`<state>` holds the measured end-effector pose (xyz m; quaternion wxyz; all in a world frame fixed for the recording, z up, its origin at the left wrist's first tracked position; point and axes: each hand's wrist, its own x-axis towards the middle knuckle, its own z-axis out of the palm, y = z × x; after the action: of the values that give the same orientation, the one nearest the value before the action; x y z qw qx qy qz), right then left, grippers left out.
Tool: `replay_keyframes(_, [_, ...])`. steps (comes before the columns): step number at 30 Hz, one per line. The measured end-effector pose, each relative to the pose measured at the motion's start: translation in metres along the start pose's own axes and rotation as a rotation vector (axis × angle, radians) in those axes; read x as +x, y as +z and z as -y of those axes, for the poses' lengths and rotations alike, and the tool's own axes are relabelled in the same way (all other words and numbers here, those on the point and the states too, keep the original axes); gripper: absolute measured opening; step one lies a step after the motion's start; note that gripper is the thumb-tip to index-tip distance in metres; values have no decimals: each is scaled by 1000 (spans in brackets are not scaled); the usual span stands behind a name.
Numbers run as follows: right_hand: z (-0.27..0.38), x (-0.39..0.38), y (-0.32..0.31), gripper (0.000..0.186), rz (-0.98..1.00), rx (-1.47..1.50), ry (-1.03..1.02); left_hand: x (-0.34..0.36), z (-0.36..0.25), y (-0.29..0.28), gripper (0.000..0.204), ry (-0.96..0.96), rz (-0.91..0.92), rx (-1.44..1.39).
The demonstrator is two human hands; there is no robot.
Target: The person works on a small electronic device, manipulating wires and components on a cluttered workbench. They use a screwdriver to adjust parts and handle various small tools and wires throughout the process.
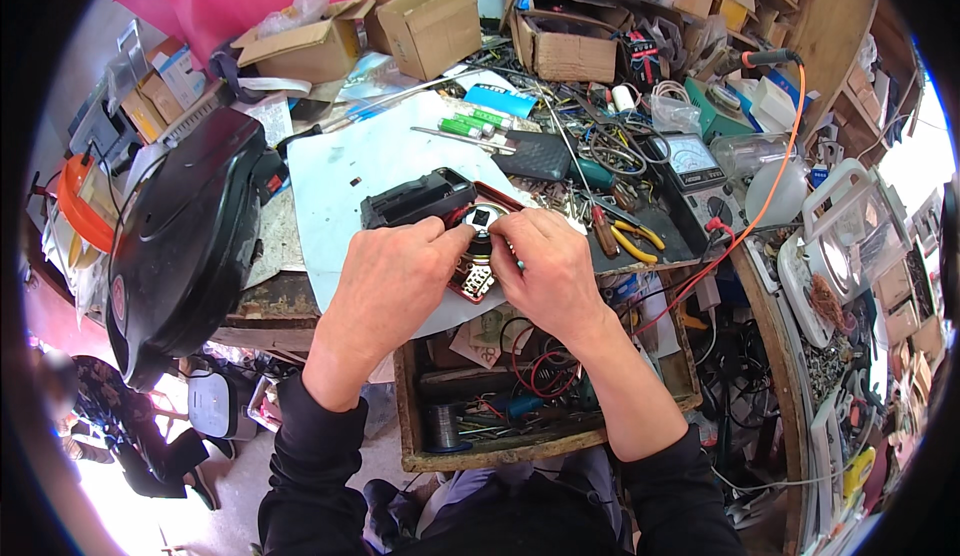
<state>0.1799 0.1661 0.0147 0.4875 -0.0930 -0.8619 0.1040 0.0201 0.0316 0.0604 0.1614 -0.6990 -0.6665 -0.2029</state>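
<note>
On a white sheet (pixel 322 181) at the bench's front lies a small opened device with a reddish casing (pixel 478 290). Inside it a round silvery speaker (pixel 484 219) and a pale pad with several keys (pixel 475 280) show. My left hand (pixel 392 274), fingers curled and pressed together, grips the device at its left side by the speaker. From the right, my right hand (pixel 550 268) pinches beside the speaker; a bit of green shows at its fingertips, but what they hold is hidden. A black plastic housing (pixel 418 199) lies open just beyond my left hand.
Green batteries (pixel 462 128), yellow-handled pliers (pixel 636 244) and an analog multimeter (pixel 692 161) lie about the bench. Below my hands an open wooden drawer (pixel 545 450) holds wires and a solder spool (pixel 443 426). A large black case (pixel 185 246) stands left; an orange cable (pixel 770 216) runs right.
</note>
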Motion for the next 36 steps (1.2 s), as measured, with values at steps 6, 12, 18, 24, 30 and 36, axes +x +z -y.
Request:
replay_keyframes(6, [-1,0,1,14,-2,24,14,0,0,0,23,-3,4,-4])
replay_keyframes(12, [-1,-1,2,13,-9,33,20,0,0,1,23,3,-6,5])
replay_keyframes(18, [-3,-1,2,14,-10,27,12,0,0,1,24,4,-8,5])
replay_keyframes(24, [-1,-1,1,15,-16,23,5,0,0,1,23,4,-6,-10])
replay_keyframes(30, [-2,-1,1,15,0,13,9,0,0,-1,23,-2,2,1])
replay_keyframes(36, [-1,0,1,14,-5,24,15,0,0,1,24,-1,1,1])
